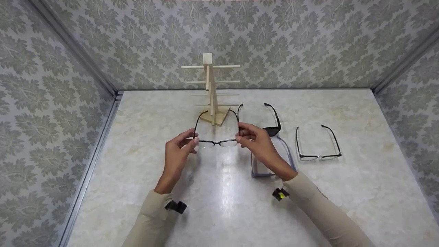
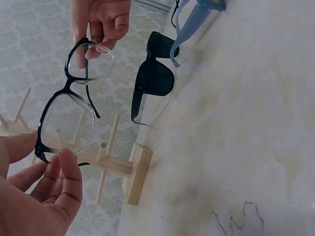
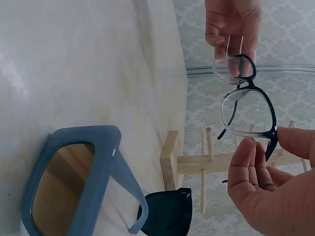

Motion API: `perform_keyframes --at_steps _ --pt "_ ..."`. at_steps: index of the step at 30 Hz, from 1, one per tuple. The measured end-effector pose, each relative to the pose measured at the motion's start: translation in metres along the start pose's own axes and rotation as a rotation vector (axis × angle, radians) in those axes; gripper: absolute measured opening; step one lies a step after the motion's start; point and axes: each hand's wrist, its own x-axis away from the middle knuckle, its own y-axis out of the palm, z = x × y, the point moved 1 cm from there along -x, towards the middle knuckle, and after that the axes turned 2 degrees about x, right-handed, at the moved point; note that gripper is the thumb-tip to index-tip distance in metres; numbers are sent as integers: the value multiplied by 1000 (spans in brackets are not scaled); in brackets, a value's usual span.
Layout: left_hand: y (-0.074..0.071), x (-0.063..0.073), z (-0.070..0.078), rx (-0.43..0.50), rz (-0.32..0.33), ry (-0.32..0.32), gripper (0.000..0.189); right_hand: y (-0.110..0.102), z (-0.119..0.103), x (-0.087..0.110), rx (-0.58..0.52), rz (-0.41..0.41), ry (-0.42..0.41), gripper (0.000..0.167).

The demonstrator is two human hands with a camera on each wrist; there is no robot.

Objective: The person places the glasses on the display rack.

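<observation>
Between both hands, eyeglasses (image 1: 216,143) with a black upper rim and clear lower rims are held up, temples unfolded and pointing away. My left hand (image 1: 176,151) pinches the left hinge end between thumb and fingers. At the opposite hinge, my right hand (image 1: 260,143) grips the frame the same way. Beyond the glasses stands a wooden peg rack (image 1: 212,92), its angular base (image 1: 223,116) on the table. In the left wrist view, the glasses' rim (image 2: 61,91) overlaps the rack's pegs. The right wrist view shows thumb and fingertips of the right hand (image 3: 268,182) at the hinge.
Under the right forearm lie blue-framed sunglasses (image 3: 109,142) with brownish lenses. Black sunglasses (image 1: 272,131) sit just behind them, partly covered by the right hand. Farther right, another pair of dark-browed eyeglasses (image 1: 320,157) rests with temples unfolded. Patterned walls (image 1: 240,34) enclose the table.
</observation>
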Motion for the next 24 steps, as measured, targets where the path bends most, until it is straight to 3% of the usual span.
perform_keyframes --at_steps 12,17,24 --pt "1 -18 2 10 3 -11 38 -2 3 -20 -37 12 41 53" --pt "-1 -27 -3 5 4 -42 37 -1 10 -30 -26 -1 51 53" --pt "0 -44 -10 27 -6 -38 36 1 14 -43 5 23 85 52"
